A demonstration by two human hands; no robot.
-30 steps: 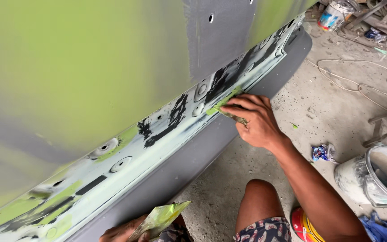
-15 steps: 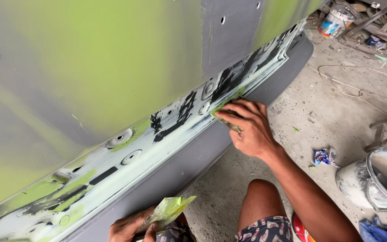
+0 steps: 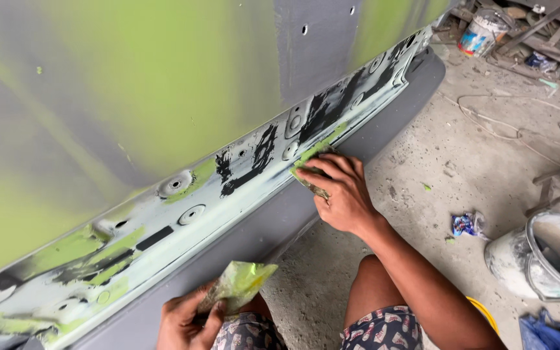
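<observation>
A large car body panel (image 3: 163, 97), grey with green filler patches, fills the left of the view. Its pale lower sill (image 3: 183, 214) has round holes and black scraped spots. My right hand (image 3: 338, 191) presses a small spreader (image 3: 311, 183) smeared with green putty against the sill's lower edge. My left hand (image 3: 186, 321), low by my knee, grips a flat board (image 3: 238, 285) coated with green putty.
A dusty white bucket (image 3: 542, 259) stands at the right on the concrete floor (image 3: 461, 162). A crumpled blue wrapper (image 3: 466, 225) lies near it, blue cloth (image 3: 549, 330) at the bottom right. A paint can (image 3: 481, 32) and scrap wood sit at the back.
My right hand has slid a little left and down along the sill with the spreader. My left hand with the putty board has come further into view.
</observation>
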